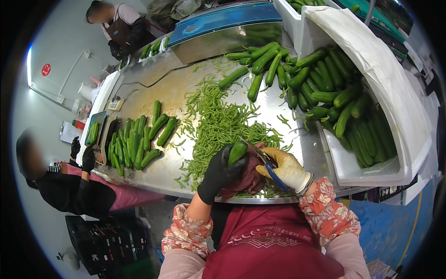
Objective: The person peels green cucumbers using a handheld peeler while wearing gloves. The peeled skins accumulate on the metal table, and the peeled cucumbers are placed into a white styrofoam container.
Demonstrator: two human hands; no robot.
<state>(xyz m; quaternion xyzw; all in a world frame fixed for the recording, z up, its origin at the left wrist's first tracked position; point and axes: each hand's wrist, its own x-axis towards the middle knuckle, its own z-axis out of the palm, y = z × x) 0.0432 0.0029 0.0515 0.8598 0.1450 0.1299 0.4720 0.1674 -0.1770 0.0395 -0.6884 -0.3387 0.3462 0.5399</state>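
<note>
My left hand point(223, 172), in a black glove, grips a green cucumber point(238, 152) with one end facing up. In my right hand point(287, 169), which wears a stained whitish work glove, is a pair of scissors point(275, 176) with blue handles. The blades lie close to the cucumber's upper end; whether they touch it I cannot tell. Beneath both hands a dark red cloth point(249, 179) is bunched at the steel table's point(153, 75) near edge. A wide heap of short green cut stems point(223, 122) spreads just beyond my hands.
At right, a tipped white foam box point(386, 171) spills cucumbers point(324, 80) onto the tabletop. More cucumbers point(134, 143) lie left, beside a scale point(104, 139) where a black-gloved person point(69, 185) works. Another person point(125, 31) stands at the far end. A cable point(153, 83) crosses the table.
</note>
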